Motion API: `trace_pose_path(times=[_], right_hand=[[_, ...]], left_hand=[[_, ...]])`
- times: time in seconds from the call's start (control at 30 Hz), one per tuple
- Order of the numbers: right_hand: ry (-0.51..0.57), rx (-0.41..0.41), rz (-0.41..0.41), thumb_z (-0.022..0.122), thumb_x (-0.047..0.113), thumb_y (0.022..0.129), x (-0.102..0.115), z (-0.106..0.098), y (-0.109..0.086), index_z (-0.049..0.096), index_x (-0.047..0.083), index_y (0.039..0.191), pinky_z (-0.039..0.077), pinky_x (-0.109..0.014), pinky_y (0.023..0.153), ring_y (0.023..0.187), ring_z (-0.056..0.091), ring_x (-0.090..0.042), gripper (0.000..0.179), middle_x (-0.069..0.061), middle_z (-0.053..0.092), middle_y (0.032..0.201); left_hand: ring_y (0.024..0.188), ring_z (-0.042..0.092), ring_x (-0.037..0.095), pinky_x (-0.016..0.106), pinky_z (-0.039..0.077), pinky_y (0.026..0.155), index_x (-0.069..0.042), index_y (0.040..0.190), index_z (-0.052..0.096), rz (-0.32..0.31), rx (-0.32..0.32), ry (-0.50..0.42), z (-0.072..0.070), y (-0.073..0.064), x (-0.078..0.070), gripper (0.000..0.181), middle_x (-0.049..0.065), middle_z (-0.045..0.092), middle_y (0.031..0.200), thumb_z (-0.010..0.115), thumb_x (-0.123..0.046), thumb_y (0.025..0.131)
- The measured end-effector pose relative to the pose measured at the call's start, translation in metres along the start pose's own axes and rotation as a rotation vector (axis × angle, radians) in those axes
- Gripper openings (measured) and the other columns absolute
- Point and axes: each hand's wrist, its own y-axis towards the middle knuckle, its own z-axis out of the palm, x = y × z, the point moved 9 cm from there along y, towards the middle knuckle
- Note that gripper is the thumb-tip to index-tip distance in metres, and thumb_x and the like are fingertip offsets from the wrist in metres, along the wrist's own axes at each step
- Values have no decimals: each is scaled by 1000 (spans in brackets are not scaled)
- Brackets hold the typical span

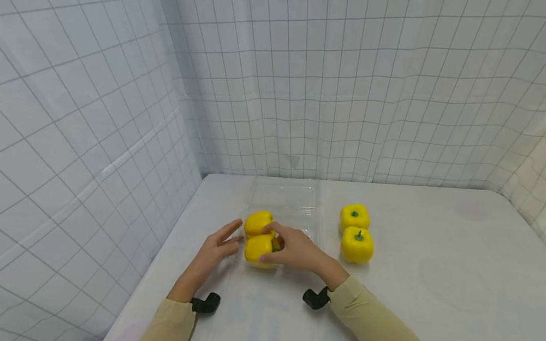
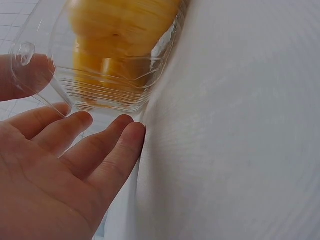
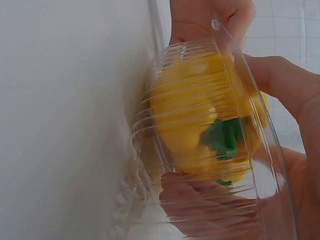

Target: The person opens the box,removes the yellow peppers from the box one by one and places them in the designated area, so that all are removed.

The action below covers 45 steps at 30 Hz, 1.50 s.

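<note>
A clear plastic clamshell box point(image 1: 283, 193) lies on the table with its lid folded back, away from me. Two yellow bell peppers sit in its near half, a nearer one point(image 1: 257, 250) and a farther one point(image 1: 257, 224). My right hand point(image 1: 298, 251) reaches in over the right rim and grips the nearer pepper between thumb and fingers. That pepper's green stem point(image 3: 225, 137) shows through the ribbed wall in the right wrist view. At the box's left side is my left hand point(image 1: 214, 254), its fingers loosely extended beside the wall point(image 2: 107, 92).
Two more yellow bell peppers stand on the table right of the box, a back one point(image 1: 354, 218) and a front one point(image 1: 357, 246). The white table point(image 1: 439, 285) is bordered by grid-patterned curtains point(image 1: 359, 91) at the back and sides.
</note>
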Motion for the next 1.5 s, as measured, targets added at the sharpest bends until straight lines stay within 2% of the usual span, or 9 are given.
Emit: trace_pose_path(times=[0.27, 0.53, 0.83, 1.17, 1.5], right_hand=[[-24, -38, 23, 80, 53, 79, 0, -4, -1, 58, 31, 133, 48, -37, 78, 93, 54, -17, 62, 1, 54, 105], [-3, -64, 42, 84, 40, 76, 3, -13, -5, 61, 33, 131, 46, -40, 82, 94, 53, -22, 60, -4, 48, 109], [-50, -75, 30, 83, 34, 77, 7, -21, -12, 59, 36, 132, 48, -38, 86, 95, 54, -19, 60, -1, 48, 114], [-84, -137, 21, 82, 33, 77, 16, -38, -23, 57, 28, 139, 49, -38, 88, 99, 54, -17, 67, 3, 51, 118], [-83, -212, 11, 83, 30, 76, 23, -52, -32, 56, 20, 135, 49, -41, 91, 102, 56, -19, 66, 1, 52, 120]], left_hand=[[141, 41, 33, 51, 38, 110, -12, 160, 27, -11, -7, 7, -3, -3, -1, 64, 5, 25, 164, 55, -17, 104], [142, 42, 31, 54, 36, 110, -14, 160, 28, -21, -19, 12, -6, -5, -1, 63, 2, 27, 164, 56, -19, 104], [141, 43, 30, 54, 36, 110, -15, 160, 29, -23, -14, 9, -7, -3, 2, 63, 2, 28, 163, 56, -18, 104], [140, 44, 30, 55, 35, 110, -15, 160, 30, -6, -9, -6, -4, 2, 0, 62, 1, 30, 162, 57, -18, 103], [141, 42, 33, 55, 36, 110, -14, 160, 29, -4, -8, -3, -3, 0, 1, 61, 5, 28, 164, 54, -17, 105]])
